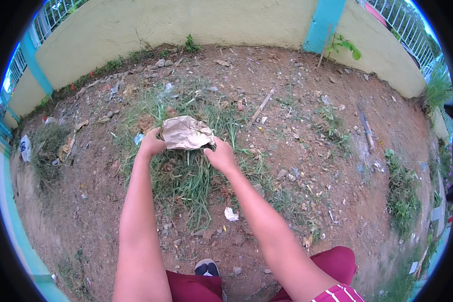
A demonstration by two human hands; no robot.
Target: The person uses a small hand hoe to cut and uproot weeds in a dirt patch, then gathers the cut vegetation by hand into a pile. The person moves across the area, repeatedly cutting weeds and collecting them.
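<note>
A crumpled brown paper piece [187,132], perhaps a bag, is stretched between my two hands above a heap of pulled grass. My left hand [153,142] grips its left edge, and my right hand [219,153] grips its lower right corner. Under and around it lies the heap of green grass [196,181], with brownish roots [146,124] showing beside my left hand. A small blue-and-white wrapper [139,139] rests on the grass left of that hand. Most of the fingertips are hidden behind the paper.
A wooden stick [262,107] lies beyond the heap. Farther right is a bladed tool with a handle [366,128], near another plant pile [402,194]. A white scrap [231,214] lies near my shoe [207,267]. A cream wall [241,22] bounds the far side.
</note>
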